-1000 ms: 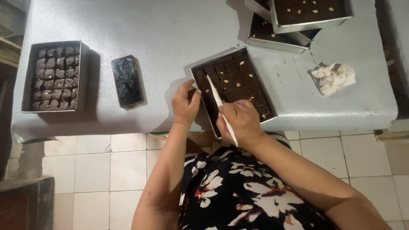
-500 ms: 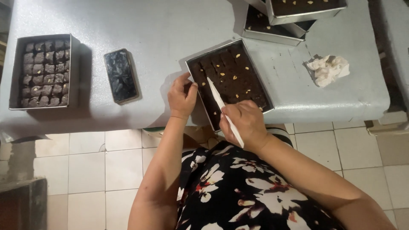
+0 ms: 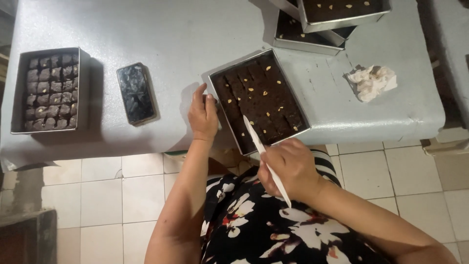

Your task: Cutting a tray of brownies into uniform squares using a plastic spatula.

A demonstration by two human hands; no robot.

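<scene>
While the left hand gripped the tin's edge, the brownie tin sat mid-frame, slightly higher than a second before; the right hand stayed clenched on the white knife, its tip inside the lower tin wall; scoring apparently ongoing.

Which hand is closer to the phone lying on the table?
Left. The left hand rests at the brownie tray's edge, just right of the phone. The right hand holds a white knife farther right.
</scene>
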